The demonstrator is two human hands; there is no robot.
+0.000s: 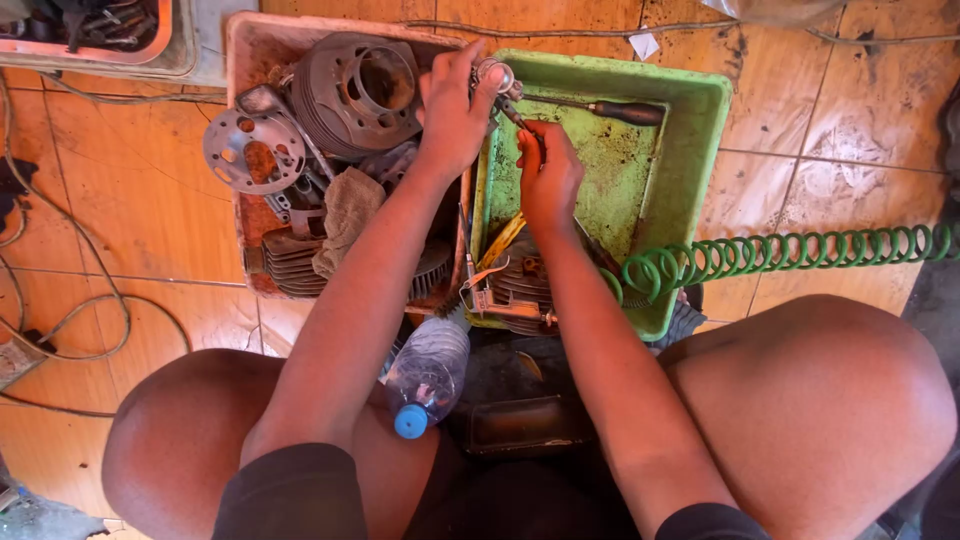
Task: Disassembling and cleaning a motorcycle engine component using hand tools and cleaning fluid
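Pink plastic tray [240, 60] at left holds grey finned metal cylinder [355, 90], round metal plate [243, 150].

Left hand [452, 115] fingers clamped on small shiny metal part [495, 75] over green plastic tray [690, 130] rim.

Right hand [548, 175] fingers closed around thin tool [515, 115] against part.

Risk: tool slips on greasy metal, jabs left hand; part drops among clutter.

Green coiled hose [790, 250] could snag right arm.

Lighting: warm, bright daylight — even across the orange floor tiles [150, 200]. Shadows: soft, deepest between the knees. Glare: none. Focus: sharp at centre — slight wide-angle bending at edges.
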